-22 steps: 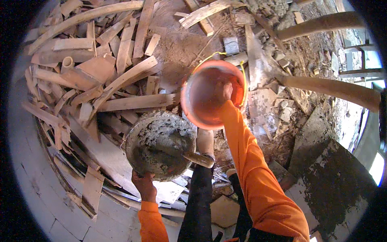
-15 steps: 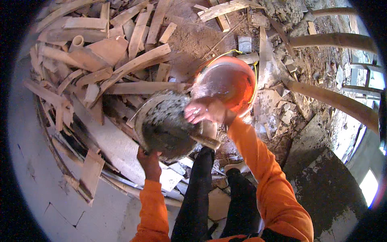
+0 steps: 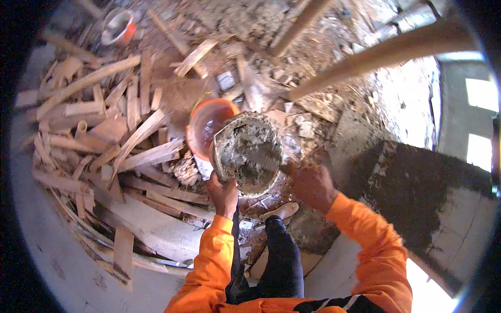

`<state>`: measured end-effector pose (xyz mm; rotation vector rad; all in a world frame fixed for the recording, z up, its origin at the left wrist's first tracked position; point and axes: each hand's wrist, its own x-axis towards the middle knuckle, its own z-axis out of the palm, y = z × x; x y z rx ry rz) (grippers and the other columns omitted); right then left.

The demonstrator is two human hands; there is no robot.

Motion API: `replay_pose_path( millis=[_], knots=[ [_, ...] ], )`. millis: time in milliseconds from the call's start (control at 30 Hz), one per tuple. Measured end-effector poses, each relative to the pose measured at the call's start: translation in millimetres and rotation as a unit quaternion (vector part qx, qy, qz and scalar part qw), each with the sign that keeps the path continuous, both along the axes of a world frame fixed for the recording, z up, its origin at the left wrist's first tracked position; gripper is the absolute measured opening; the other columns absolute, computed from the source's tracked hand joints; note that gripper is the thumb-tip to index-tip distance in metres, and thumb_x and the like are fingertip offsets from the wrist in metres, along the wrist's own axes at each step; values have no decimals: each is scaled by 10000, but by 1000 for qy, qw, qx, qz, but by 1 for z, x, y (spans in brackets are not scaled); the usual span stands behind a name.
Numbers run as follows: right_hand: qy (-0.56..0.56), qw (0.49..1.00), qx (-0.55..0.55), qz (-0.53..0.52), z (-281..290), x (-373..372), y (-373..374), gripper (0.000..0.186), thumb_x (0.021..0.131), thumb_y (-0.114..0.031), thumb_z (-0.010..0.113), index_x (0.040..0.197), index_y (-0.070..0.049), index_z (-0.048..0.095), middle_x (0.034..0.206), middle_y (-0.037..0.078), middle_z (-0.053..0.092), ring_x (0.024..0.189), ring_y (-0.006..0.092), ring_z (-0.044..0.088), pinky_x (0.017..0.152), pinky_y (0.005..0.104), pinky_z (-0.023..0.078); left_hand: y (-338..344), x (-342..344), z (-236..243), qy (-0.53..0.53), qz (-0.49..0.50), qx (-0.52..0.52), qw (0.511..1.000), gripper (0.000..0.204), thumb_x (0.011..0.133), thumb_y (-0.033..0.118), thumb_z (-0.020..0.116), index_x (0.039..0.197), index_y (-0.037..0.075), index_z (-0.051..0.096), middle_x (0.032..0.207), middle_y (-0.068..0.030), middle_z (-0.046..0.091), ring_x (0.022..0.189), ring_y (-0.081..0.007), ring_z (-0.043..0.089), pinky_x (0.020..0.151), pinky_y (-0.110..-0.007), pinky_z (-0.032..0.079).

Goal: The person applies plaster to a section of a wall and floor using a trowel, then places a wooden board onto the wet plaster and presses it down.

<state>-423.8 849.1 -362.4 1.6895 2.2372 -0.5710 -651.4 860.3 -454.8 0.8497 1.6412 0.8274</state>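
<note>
Cement-spattered and round, a bucket of wet grey mortar (image 3: 249,151) is in front of me. My left hand (image 3: 223,197) grips its near-left rim, thumb on the edge. Close to the bucket's right side is my right hand (image 3: 313,185), fingers curled in and partly blurred. What they hold, if anything, I cannot make out. Behind the mortar bucket, to its left, stands an orange tub (image 3: 201,128) of water, partly covered by it.
Broken wood and planks (image 3: 104,125) pile up on the left. Thick poles (image 3: 381,57) slant across the upper right. A wall (image 3: 412,193) with a dark wet patch rises at right. Another orange-and-white bucket (image 3: 119,28) stands far left.
My view has swung right. The mortar bucket has moved rightward past the water tub, with my left hand on it. My right hand has left the tub for the bucket's right side.
</note>
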Motion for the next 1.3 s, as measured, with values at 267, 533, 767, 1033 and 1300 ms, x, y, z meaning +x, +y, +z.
replay_pose_path(
  millis=[267,533,767,1033,1300],
  knots=[
    [16,937,-222,-269,-48,169,-116,567,675,-212,651,1185,-64,451,954,185,555,714,260,564,566,355,476,-57,164,24,55,-195,93,975,135,657,51,586,785,32,547,592,-64,537,520,-95,485,508,-286,400],
    [533,698,-250,-409,-99,160,-278,385,755,-239,605,1042,-8,495,662,70,561,518,161,550,471,312,437,-138,229,-13,-119,-289,-40,949,107,681,-45,506,755,30,526,635,50,493,547,-41,424,489,-227,358],
    [393,730,-95,-551,-100,205,-396,500,729,-219,589,1172,-27,459,865,177,610,687,326,614,637,415,482,-229,311,-51,-49,-460,-1,887,179,660,-41,535,816,34,580,691,27,563,623,-60,482,586,-241,426],
    [-13,827,-106,-553,-151,239,-535,608,769,-155,521,1336,-81,314,1134,284,515,715,359,637,585,435,525,-343,392,-172,43,-578,-10,815,182,652,108,598,795,13,539,649,-136,563,599,-244,566,599,-365,448],
    [32,762,-177,-622,-268,267,-623,388,756,-205,571,1082,7,582,1068,281,571,930,394,575,818,468,460,-426,450,-221,42,-686,-5,726,249,650,18,574,899,20,579,760,-165,614,723,-252,618,690,-339,467]
  ],
)
